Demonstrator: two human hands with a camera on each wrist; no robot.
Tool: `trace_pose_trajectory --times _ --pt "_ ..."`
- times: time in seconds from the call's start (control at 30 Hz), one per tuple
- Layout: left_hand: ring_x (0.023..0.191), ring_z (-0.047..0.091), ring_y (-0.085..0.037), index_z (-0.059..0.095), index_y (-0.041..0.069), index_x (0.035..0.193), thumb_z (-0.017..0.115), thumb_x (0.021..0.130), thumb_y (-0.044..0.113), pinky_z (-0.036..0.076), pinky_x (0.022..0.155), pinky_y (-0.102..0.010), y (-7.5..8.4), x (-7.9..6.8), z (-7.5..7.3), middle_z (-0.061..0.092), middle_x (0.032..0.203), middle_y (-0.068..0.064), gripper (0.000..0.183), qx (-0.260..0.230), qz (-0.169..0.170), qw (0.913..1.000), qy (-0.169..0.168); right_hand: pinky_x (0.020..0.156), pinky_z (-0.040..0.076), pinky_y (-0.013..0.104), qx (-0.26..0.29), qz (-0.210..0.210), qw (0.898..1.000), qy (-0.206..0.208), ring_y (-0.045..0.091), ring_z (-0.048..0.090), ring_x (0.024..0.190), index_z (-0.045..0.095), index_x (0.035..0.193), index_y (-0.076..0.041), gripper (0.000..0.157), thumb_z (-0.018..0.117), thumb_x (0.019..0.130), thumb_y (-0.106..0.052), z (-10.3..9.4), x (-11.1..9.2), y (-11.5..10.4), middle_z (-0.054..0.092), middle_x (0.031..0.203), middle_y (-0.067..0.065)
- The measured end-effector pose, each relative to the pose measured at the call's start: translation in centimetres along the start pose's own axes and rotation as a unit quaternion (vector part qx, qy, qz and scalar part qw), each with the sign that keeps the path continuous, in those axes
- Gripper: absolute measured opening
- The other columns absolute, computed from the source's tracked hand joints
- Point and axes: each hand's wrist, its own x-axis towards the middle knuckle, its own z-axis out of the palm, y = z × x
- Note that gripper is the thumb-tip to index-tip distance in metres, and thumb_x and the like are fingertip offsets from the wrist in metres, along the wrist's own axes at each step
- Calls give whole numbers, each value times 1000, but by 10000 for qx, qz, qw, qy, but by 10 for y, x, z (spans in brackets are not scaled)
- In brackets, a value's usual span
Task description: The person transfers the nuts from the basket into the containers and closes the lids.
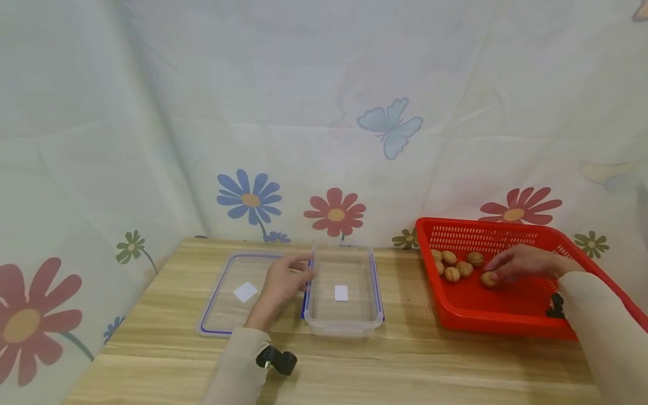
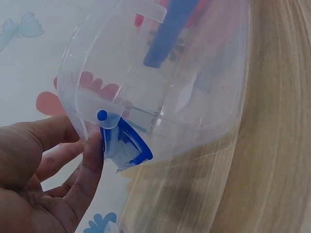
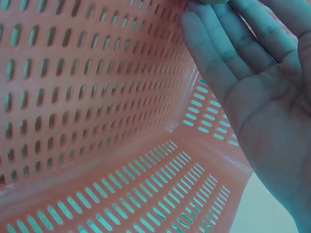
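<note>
In the head view my left hand (image 1: 284, 281) is at the left rim of a clear plastic food container (image 1: 344, 325). The left wrist view shows its thumb and fingers gripping the rim beside a blue clip (image 2: 127, 145), which hangs open. My right hand (image 1: 523, 263) reaches down into a red perforated basket (image 1: 498, 318) and pinches a walnut (image 1: 489, 279) low over its floor. In the right wrist view, that walnut (image 3: 214, 1) shows only as a sliver at the fingertips. Several other walnuts (image 1: 464, 269) lie together in the basket's left part.
Left of the container, a clear lid (image 1: 215, 304) with a blue seal and white label lies flat on the wooden table (image 1: 349, 371). Behind stands a flower-printed cloth (image 1: 304, 152). The basket's raised walls surround my right hand.
</note>
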Motion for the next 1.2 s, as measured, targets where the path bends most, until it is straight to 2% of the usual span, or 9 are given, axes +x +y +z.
trace_pose_trajectory --times 0.27,0.47,0.6,0.77,0.93,1.2 --pt "82 73 -26 73 -2 130 77 92 -4 67 68 -37 1 -1 0 73 102 -18 39 63 82 9999 -7 97 60 54 -235 -247 9986 396 27 63 111 70 137 -3 52 80 96 -33 -3 -4 -5 72 127 12" --pt "81 73 -25 73 -1 130 78 92 -2 67 67 -35 0 -1 0 73 101 -17 39 41 43 10000 17 98 59 59 -271 -443 9964 673 30 62 117 65 143 -3 59 79 96 -36 -6 -7 -14 67 137 17" --pt "79 73 -23 73 1 131 78 92 -1 67 68 -35 0 0 0 73 102 -16 39 64 -29 10000 37 98 58 61 -310 -660 9940 819 32 60 120 65 143 -5 58 78 97 -37 -10 -10 -28 65 140 19" --pt "77 73 -23 73 2 131 78 93 1 67 69 -35 -1 -1 0 73 102 -16 39 122 -65 9999 66 100 57 62 -214 -719 9919 1026 33 59 121 69 140 -9 52 75 99 -40 -13 -13 -47 69 135 13" --pt "78 73 -24 73 0 130 78 92 -1 67 68 -36 0 -3 -1 73 101 -17 39 72 13 9999 71 99 57 63 -314 -1084 9832 1438 33 61 118 72 137 -9 48 78 98 -37 -16 -18 -66 73 129 10" --pt "79 73 -25 72 -3 131 77 92 -4 67 67 -36 0 -4 1 73 101 -18 39 -11 137 9999 2 96 58 59 -448 -850 9788 1810 33 58 120 68 141 -16 59 78 95 -50 -14 -31 -96 69 133 9"
